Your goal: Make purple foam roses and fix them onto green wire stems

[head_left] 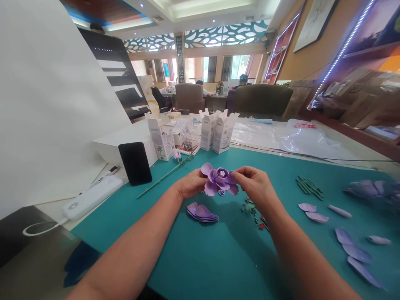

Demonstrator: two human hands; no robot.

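A black device (135, 163) stands at left, then a green stem (162, 178) lies slantwise. The left hand (193, 183) grips the left side of a purple flower (215, 182), fingertips hidden behind its petals. Below, a petal stack (203, 213) rests on the green mat (175, 262), its lower layers mostly covered. The flower is held above the mat; a small ring (221, 193) shows under it, partly hidden. The right hand (253, 180) pinches its right petal between thumb and fingers. That forearm overlaps small pieces (250, 207); a petal cluster (364, 188) farther right is blurred.
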